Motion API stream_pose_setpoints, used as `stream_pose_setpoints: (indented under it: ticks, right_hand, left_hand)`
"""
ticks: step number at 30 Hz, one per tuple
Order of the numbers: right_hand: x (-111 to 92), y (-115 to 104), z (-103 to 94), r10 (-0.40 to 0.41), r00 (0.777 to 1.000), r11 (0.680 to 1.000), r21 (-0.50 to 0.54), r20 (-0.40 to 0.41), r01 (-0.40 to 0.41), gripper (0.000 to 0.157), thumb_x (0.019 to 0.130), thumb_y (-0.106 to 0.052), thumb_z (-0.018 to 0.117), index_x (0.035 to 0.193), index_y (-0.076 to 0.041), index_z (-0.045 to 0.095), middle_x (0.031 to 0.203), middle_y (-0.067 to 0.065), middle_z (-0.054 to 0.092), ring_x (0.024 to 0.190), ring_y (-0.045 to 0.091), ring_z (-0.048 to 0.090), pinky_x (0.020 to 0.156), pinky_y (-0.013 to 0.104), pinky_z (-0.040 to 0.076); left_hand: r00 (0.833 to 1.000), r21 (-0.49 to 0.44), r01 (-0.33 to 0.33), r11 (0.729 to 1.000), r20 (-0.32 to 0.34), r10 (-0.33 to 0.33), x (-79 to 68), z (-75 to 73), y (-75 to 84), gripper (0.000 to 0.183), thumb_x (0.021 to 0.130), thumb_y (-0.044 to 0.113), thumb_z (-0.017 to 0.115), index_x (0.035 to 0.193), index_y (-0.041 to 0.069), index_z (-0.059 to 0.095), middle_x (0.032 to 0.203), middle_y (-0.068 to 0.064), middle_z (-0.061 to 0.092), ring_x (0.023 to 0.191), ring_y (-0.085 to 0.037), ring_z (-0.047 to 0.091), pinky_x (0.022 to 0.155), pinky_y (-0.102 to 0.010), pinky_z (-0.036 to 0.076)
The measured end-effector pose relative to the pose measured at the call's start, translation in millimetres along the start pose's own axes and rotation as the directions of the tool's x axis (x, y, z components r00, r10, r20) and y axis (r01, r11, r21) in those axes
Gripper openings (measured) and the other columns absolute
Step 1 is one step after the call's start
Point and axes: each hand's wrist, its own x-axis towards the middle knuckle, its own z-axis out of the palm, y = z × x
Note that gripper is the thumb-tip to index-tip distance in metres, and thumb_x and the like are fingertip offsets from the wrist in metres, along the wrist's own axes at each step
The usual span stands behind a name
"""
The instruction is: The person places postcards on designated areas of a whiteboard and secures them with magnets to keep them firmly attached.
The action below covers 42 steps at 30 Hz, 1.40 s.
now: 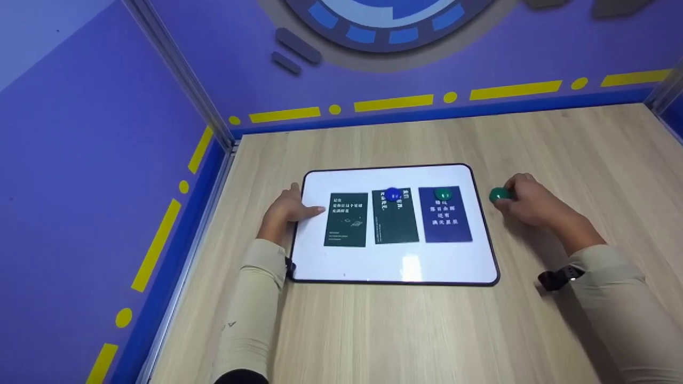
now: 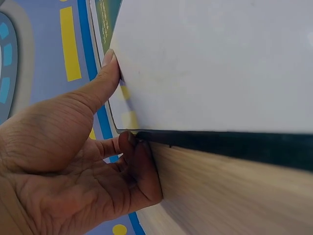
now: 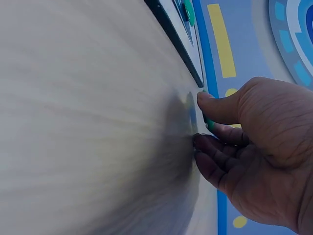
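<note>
A whiteboard point(image 1: 341, 264) with a dark frame lies on the table, bearing three printed cards. My left hand point(image 1: 288, 207) grips its left edge; in the left wrist view the thumb point(image 2: 105, 81) lies over the white face and curled fingers sit at the frame. Right of the board, my right hand point(image 1: 528, 201) pinches a round green magnet point(image 1: 498, 195) between thumb and fingers, close over the table. A blue magnet point(image 1: 392, 194) sits atop the middle green card point(image 1: 396, 224), another green magnet point(image 1: 443, 193) atop the blue card point(image 1: 449, 229). The left green card point(image 1: 347, 224) bears no magnet.
The wooden table point(image 1: 373, 330) runs back to a purple-blue wall panel point(image 1: 373, 80) with yellow markings. Another panel point(image 1: 96, 186) stands along the left side, with a metal corner post point(image 1: 181, 69) between them.
</note>
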Motion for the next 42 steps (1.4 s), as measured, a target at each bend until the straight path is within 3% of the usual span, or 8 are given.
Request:
stream_pose_setpoints:
  ticks: [5, 13, 21, 31, 42]
  right_hand:
    - [1, -17, -0.7, -0.003, 1.000, 1.000, 0.018, 0.006, 0.003, 0.050, 0.110, -0.021, 0.056, 0.139, 0.017, 0.040, 0.134, 0.033, 0.044, 0.119, 0.045, 0.050, 0.105, 0.064, 0.046]
    - [10, -55, 10.3, -0.026, 1.000, 0.999, 0.047, 0.014, 0.025, 0.047, 0.112, -0.020, 0.055, 0.143, 0.012, 0.040, 0.139, 0.032, 0.046, 0.120, 0.043, 0.054, 0.102, 0.057, 0.053]
    - [15, -102, 28.6, -0.104, 0.995, 0.994, 0.021, -0.012, 0.104, 0.042, 0.110, -0.020, 0.061, 0.141, 0.004, 0.046, 0.137, 0.026, 0.054, 0.123, 0.041, 0.059, 0.103, 0.057, 0.055]
    - [37, -156, 62.9, -0.196, 0.980, 0.981, 0.019, 0.045, 0.195, 0.040, 0.108, -0.022, 0.063, 0.140, -0.002, 0.051, 0.135, 0.016, 0.057, 0.123, 0.032, 0.061, 0.111, 0.053, 0.054]
    - [59, -209, 99.4, -0.239, 0.968, 0.971, 0.008, 0.074, 0.239, 0.039, 0.107, -0.020, 0.065, 0.141, -0.006, 0.054, 0.130, 0.010, 0.057, 0.119, 0.027, 0.059, 0.113, 0.047, 0.054]
  left_hand:
    - [1.000, 0.005, 0.003, 1.000, -0.007, -0.003, 1.0, 0.5, -1.5, 0.119, 0.094, 0.048, 0.081, 0.173, 0.007, 0.002, 0.181, -0.021, 0.011, 0.168, -0.041, 0.016, 0.135, -0.054, 0.020]
    - [1.000, 0.003, 0.017, 1.000, 0.002, -0.017, -0.2, 0.6, -3.7, 0.119, 0.094, 0.049, 0.080, 0.173, 0.008, 0.001, 0.181, -0.020, 0.009, 0.169, -0.040, 0.011, 0.136, -0.053, 0.016]
    - [1.000, -0.001, 0.007, 1.000, -0.003, -0.007, -1.4, -0.1, -1.0, 0.120, 0.093, 0.049, 0.081, 0.172, 0.006, 0.002, 0.180, -0.022, 0.012, 0.168, -0.041, 0.017, 0.135, -0.054, 0.021]
    - [1.000, -0.012, 0.016, 1.000, -0.004, -0.016, -2.1, 0.7, -3.0, 0.119, 0.094, 0.048, 0.080, 0.172, 0.007, 0.001, 0.181, -0.020, 0.010, 0.169, -0.040, 0.014, 0.136, -0.054, 0.019]
    - [1.000, -0.011, 0.006, 1.000, -0.007, -0.006, -3.9, -0.5, 1.3, 0.119, 0.094, 0.050, 0.081, 0.173, 0.008, 0.003, 0.181, -0.020, 0.012, 0.168, -0.041, 0.018, 0.135, -0.055, 0.021]
